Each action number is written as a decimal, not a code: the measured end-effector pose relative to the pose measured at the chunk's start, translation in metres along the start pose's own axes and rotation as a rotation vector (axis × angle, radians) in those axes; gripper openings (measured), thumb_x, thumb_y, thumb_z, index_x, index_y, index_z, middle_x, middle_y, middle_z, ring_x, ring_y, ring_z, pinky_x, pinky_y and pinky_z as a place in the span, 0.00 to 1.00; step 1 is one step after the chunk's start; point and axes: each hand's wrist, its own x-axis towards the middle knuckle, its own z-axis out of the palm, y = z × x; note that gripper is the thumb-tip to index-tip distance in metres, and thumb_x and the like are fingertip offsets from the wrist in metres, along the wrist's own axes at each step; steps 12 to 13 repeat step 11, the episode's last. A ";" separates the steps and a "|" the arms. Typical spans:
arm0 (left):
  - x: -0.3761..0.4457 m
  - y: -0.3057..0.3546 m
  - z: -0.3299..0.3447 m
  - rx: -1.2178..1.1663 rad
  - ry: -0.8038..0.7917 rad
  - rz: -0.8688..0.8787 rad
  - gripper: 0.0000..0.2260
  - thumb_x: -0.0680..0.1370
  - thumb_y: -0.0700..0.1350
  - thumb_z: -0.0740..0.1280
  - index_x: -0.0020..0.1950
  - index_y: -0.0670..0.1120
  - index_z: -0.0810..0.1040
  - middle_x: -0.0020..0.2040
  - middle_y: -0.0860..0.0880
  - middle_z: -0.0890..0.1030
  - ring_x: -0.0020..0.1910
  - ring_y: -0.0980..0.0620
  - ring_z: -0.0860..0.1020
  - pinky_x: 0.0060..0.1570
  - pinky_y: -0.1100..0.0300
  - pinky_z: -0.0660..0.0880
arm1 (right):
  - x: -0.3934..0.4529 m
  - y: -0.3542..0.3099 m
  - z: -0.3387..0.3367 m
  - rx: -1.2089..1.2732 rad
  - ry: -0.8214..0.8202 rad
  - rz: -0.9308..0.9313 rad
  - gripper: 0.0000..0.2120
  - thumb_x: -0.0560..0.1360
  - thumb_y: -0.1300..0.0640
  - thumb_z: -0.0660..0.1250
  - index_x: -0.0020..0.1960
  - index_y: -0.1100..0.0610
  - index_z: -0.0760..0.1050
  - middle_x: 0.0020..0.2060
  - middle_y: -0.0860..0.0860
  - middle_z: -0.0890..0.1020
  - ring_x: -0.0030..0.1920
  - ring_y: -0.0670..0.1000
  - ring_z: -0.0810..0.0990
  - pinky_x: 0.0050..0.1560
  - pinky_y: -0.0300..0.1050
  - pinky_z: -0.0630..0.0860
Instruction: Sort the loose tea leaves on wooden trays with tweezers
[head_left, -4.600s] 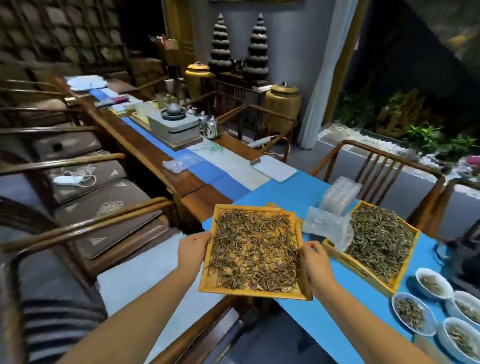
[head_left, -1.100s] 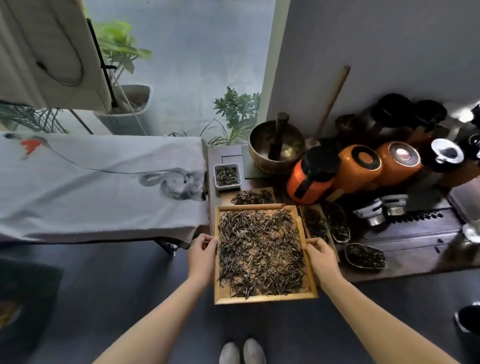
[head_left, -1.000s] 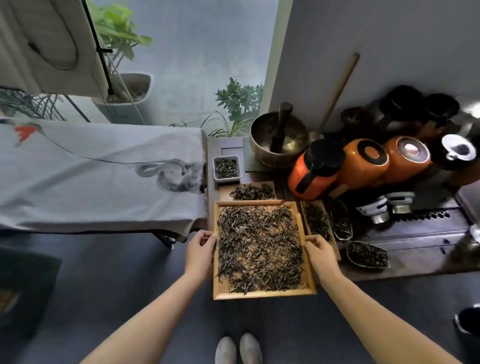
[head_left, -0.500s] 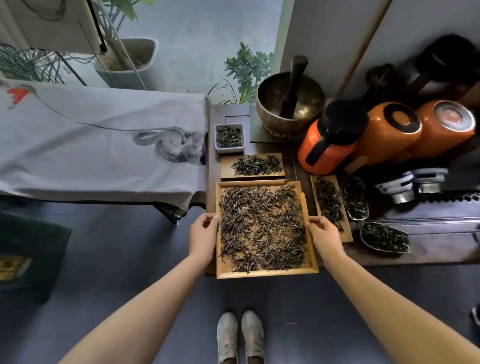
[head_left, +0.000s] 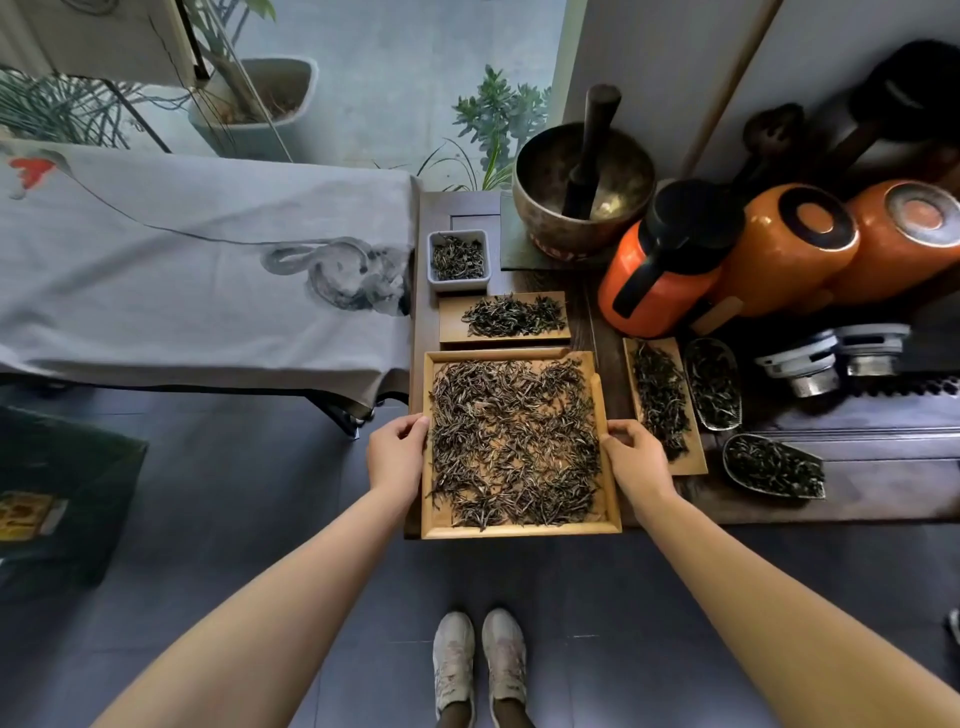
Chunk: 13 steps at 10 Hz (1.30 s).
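A: Hands?

B: Left hand (head_left: 397, 457) grips the left rim of the large wooden tray (head_left: 511, 529), thumb over the edge. Right hand (head_left: 636, 462) grips the right rim the same way. Both at mid-frame, either side of the tray.

A: Tray contents, position?

B: Loose tea leaves (head_left: 514, 441) spread across nearly the whole tray floor, thin and dark with some pale strands. The tray sits over the near left end of the dark wooden counter (head_left: 857, 467), its near edge just past the counter's front. Cannot tell whether it rests fully or is partly carried.

A: Neighbours?

B: Just above it, a smaller flat wooden tray (head_left: 452, 332) with a low heap of leaves; above that, a white square dish (head_left: 458, 283) of leaves. Right of the big tray, a narrow wooden board (head_left: 693, 462) with dark leaves, then two scoop-shaped holders (head_left: 712, 384) of leaves. Upper centre, a brass bowl (head_left: 550, 208) with a dark mallet (head_left: 589, 150) standing in it. Orange jars (head_left: 779, 270) to its right.

A: Elsewhere?

B: Grey painted cloth (head_left: 182, 291) on a table at left. White shoes (head_left: 478, 670) at bottom centre on a dark floor.
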 end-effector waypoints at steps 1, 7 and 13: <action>0.002 -0.002 0.002 0.001 0.007 -0.009 0.12 0.78 0.46 0.65 0.57 0.44 0.82 0.54 0.46 0.83 0.49 0.51 0.77 0.49 0.61 0.69 | 0.002 0.000 0.002 -0.038 0.014 -0.008 0.09 0.78 0.57 0.61 0.56 0.54 0.76 0.47 0.51 0.80 0.50 0.54 0.78 0.55 0.53 0.77; 0.007 0.004 0.001 -0.049 -0.069 -0.004 0.15 0.76 0.49 0.66 0.62 0.46 0.78 0.48 0.53 0.80 0.45 0.56 0.76 0.40 0.64 0.70 | 0.011 -0.009 0.004 -0.116 0.031 -0.021 0.12 0.76 0.53 0.63 0.59 0.54 0.73 0.39 0.42 0.75 0.39 0.44 0.74 0.41 0.44 0.72; 0.006 0.058 -0.041 0.242 -0.167 0.194 0.26 0.70 0.55 0.72 0.65 0.48 0.73 0.64 0.43 0.74 0.60 0.44 0.75 0.61 0.49 0.73 | -0.012 -0.072 -0.011 -0.363 -0.097 -0.227 0.18 0.73 0.52 0.66 0.60 0.56 0.72 0.54 0.56 0.75 0.49 0.53 0.72 0.46 0.43 0.66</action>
